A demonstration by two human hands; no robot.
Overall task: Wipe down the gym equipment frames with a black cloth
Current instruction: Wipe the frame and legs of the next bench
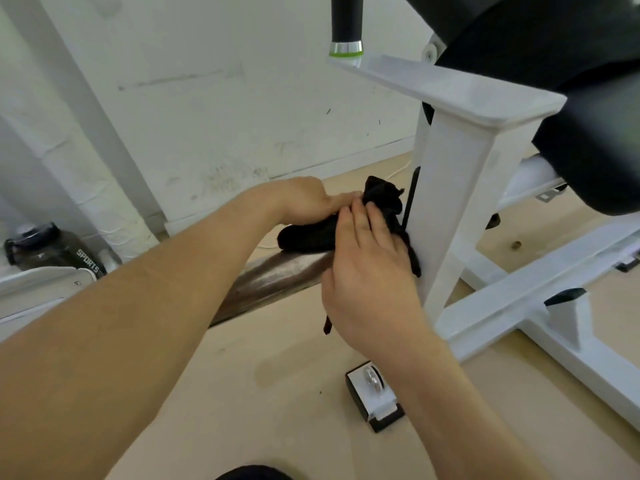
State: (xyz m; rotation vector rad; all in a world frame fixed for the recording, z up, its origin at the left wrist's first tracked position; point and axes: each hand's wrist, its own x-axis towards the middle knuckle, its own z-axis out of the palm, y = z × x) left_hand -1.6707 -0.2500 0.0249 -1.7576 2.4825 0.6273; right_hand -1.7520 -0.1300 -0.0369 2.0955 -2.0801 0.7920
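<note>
Cloth, black and bunched, is held against the left face of the upright post of the white frame, low on the post and above the floor. One end is bundled out to the left; a thin tail is seen hanging below the right palm. Right hand is laid over the cloth, grip slack, fingers fairly straight and pressed flat toward the post. Left hand is brought in from the left, grip closed, the upper edge of the cloth pinched; its fingertips are partly hidden by the right hand. A dark worn strip is noted on the floor beneath the hands. A small black-and-white bracket with a metal wheel is seen on the floor near the right wrist. Black pad is mounted above the post, with a handle, green-ringed, beside it. A dark bottle marked SPORTS is stood by the wall, far left.
</note>
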